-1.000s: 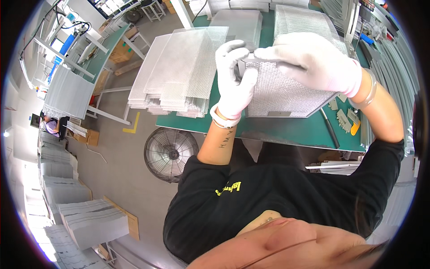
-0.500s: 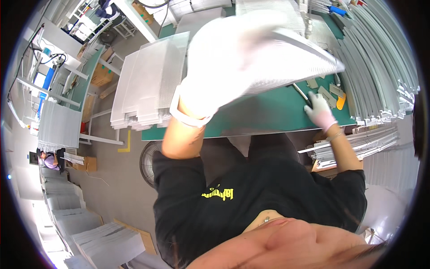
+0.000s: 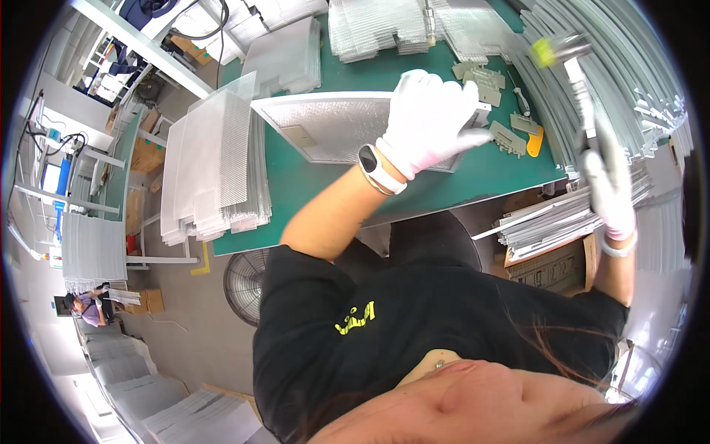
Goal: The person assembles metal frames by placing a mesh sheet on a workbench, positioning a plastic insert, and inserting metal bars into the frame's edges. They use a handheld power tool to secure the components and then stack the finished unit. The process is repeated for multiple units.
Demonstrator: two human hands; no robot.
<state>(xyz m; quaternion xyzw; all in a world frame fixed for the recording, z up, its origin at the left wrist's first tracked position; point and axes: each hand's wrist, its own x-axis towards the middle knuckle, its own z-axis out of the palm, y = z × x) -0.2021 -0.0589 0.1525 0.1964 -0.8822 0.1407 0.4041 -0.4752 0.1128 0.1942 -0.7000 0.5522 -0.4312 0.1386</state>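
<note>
A framed mesh panel [image 3: 336,126] with a pale frame stands tilted on the green workbench in front of me. My left hand [image 3: 433,122], in a white glove, grips the panel near the right end of its upper edge. The thumb sticks out to the right, and the hand hides part of the frame. Off to the right, my gloved right hand [image 3: 610,185] is closed around the handle of a hammer [image 3: 566,50]. Its head, with a yellow-green face, is raised over long pale strips and smeared by motion.
Stacked mesh sheets [image 3: 203,163] overhang the bench's left end; more mesh sheets [image 3: 377,29] lie at the back. Flat metal plates [image 3: 506,139], a yellow-handled scraper [image 3: 535,140] and a screwdriver [image 3: 522,102] lie on the right. Long frame strips [image 3: 621,89] line the right side. A floor fan [image 3: 248,288] stands below.
My left hand has lowered the panel from close up onto the bench. My right hand has picked up the hammer from the bench and swung it out to the right.
</note>
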